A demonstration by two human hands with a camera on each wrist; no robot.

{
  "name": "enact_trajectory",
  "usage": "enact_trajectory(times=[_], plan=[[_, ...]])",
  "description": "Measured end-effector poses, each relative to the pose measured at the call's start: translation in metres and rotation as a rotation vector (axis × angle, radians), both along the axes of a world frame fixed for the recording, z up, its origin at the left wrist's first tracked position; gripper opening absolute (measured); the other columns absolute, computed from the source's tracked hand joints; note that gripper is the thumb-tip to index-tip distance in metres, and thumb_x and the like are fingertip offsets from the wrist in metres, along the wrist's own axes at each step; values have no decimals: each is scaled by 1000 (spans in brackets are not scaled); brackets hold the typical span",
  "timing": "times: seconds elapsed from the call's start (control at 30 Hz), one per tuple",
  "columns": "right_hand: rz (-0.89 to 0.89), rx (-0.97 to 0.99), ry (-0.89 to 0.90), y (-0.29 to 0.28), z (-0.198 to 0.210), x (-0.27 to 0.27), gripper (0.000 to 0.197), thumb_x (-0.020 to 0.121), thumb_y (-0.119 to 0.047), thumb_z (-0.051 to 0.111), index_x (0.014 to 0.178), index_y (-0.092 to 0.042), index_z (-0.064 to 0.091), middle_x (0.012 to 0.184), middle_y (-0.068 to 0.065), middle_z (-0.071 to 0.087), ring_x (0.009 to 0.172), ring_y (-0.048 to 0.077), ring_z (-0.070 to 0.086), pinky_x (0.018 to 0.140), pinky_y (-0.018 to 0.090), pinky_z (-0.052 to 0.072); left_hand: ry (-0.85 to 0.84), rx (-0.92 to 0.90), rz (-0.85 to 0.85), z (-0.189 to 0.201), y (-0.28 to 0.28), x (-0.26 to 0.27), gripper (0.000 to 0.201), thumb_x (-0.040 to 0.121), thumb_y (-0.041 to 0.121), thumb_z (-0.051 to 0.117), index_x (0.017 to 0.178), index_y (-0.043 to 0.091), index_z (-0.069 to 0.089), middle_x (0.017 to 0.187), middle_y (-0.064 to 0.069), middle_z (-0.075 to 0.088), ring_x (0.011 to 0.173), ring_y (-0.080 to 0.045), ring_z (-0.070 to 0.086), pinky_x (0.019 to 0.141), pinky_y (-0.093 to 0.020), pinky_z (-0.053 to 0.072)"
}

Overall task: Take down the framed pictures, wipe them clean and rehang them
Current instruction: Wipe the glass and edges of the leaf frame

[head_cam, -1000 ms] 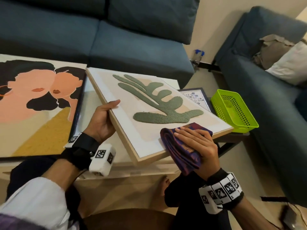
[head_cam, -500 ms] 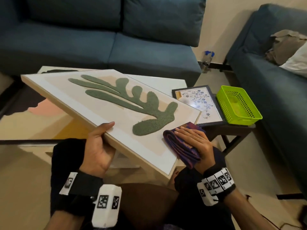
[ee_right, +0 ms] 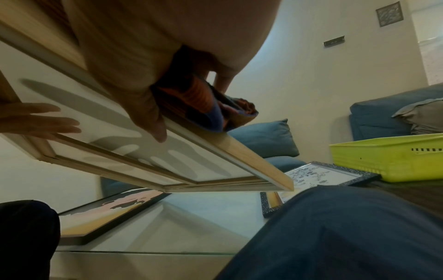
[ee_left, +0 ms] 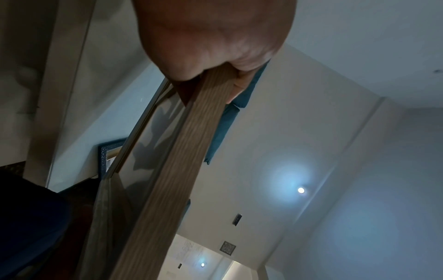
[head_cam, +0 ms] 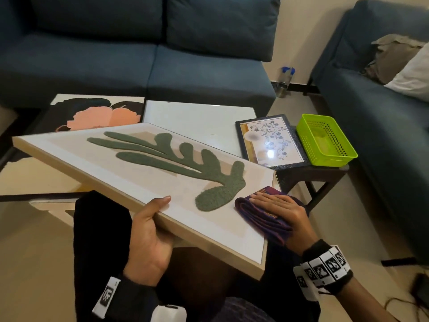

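- The right hand (head_cam: 279, 210) lies flat, fingers straight, pressing a folded purple cloth (head_cam: 262, 218) onto the glass at the near right corner of the light wooden-framed picture of a green leaf shape (head_cam: 148, 163).
- The left hand (head_cam: 148, 238) clasps the near long edge, thumb on top.
- The unwiped glass stretches leftward and away from the cloth along the frame's long axis.
- The frame hangs tilted above a white low table (head_cam: 199, 122); blue sofas stand behind.
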State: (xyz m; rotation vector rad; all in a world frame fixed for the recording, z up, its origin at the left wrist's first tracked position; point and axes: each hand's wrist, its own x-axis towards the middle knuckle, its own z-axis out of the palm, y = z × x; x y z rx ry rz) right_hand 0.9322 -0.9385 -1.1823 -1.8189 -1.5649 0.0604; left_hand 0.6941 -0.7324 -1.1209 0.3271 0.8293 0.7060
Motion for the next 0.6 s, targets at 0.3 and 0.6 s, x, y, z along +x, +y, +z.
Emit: enact_trajectory(times=[0.3, 0.6], plan=[[27, -135, 59, -15, -6, 12, 51, 94, -46, 67, 138, -20, 62, 143, -9, 59, 135, 10, 53, 109, 44, 45, -1, -30, -31, -22, -20, 8, 66, 86, 7, 71, 150, 13, 55, 112, -5, 69, 106, -25, 69, 90, -48, 57], [47, -389, 9, -24, -17, 12, 65, 83, -21, 81, 142, -31, 57, 142, -17, 56, 135, -15, 39, 113, 14, 32, -1, -72, 3, -43, -34, 8, 73, 72, 7, 79, 143, 16, 63, 134, -8, 72, 121, -30, 70, 92, -42, 57]])
